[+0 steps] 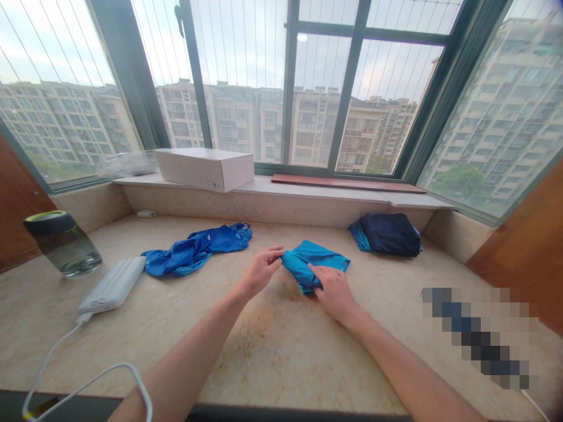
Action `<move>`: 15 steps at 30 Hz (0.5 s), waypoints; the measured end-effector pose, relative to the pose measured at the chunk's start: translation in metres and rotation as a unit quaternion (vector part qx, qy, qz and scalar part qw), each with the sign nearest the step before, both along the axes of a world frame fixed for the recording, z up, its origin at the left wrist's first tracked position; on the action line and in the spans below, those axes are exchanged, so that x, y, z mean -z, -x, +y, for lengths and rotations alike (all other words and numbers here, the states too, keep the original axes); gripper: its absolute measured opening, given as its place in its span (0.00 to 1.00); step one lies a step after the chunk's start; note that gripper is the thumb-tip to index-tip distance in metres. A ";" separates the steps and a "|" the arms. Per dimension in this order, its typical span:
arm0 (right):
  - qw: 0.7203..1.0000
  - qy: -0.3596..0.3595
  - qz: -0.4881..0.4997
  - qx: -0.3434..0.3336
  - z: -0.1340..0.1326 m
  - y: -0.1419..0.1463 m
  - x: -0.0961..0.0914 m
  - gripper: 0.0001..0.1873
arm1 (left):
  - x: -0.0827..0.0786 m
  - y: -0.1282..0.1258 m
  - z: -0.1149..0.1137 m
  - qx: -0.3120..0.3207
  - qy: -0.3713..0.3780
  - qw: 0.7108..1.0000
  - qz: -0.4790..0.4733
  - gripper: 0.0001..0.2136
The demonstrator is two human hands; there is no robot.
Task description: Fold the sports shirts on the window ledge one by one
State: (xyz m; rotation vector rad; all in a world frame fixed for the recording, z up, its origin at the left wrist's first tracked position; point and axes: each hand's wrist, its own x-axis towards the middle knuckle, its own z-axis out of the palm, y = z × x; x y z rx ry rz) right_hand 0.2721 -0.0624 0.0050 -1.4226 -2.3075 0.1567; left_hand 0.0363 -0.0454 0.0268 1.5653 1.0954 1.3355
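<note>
Trainee: What lies along the table (pixel 272 346), starting from its left edge?

Coach: A water bottle (pixel 61 243) at the left edge. Next comes a white power bank (pixel 112 285), with its cable (pixel 88 381) running off the front edge. Farther back there is a crumpled blue garment (pixel 197 249). A white box (pixel 204 168) sits on the windowsill above it.

Trainee: And the person's hands?

Coach: Both are near the table's middle. The left hand (pixel 259 271) has its grip pinching the left edge of the teal garment (pixel 314 258) between thumb and fingertips. The right hand (pixel 336 290) lies spread, fingers flat on the cloth's front part, pinning it to the stone.

Trainee: Where is the teal garment itself?

Coach: It lies partly folded at the middle, between the two hands and well apart from the crumpled one. A folded dark stack (pixel 389 233) rests toward the back right corner.

Trainee: How would this fold go well?

Coach: Probably by letting the flat hand act as the anchor while the pinched edge is carried over level. The layers should meet edge to edge. Thin, slippery cloth like this is likely to creep, so the crease wants smoothing before the pinch opens.
</note>
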 end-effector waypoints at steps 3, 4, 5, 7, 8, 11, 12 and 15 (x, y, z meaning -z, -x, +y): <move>1.000 -0.003 0.001 0.006 -0.002 -0.007 -0.003 0.32 | 0.009 0.002 0.003 -0.037 -0.030 0.992 0.117 0.13; 1.000 -0.009 0.002 0.005 -0.004 -0.008 -0.004 0.32 | 0.010 0.003 0.003 -0.044 -0.042 0.985 0.162 0.13; 1.000 -0.020 0.004 0.002 -0.007 -0.008 -0.006 0.30 | 0.011 0.003 0.003 -0.049 -0.052 0.975 0.210 0.13; 0.999 -0.048 0.012 -0.008 -0.012 -0.006 -0.009 0.26 | 0.011 0.005 0.001 -0.050 -0.062 0.948 0.310 0.13; 0.998 -0.059 0.016 -0.017 -0.015 -0.005 -0.010 0.24 | 0.010 0.005 0.000 -0.050 -0.063 0.933 0.351 0.13; 0.997 -0.054 0.024 -0.051 -0.019 -0.002 -0.009 0.21 | 0.006 0.007 -0.003 -0.046 -0.061 0.899 0.431 0.11; 0.997 -0.042 0.024 -0.060 -0.020 -0.001 -0.007 0.22 | 0.005 0.007 -0.004 -0.045 -0.062 0.892 0.446 0.11; 0.997 -0.010 0.025 -0.069 -0.015 -0.002 0.000 0.25 | 0.003 0.009 -0.006 -0.046 -0.060 0.870 0.488 0.11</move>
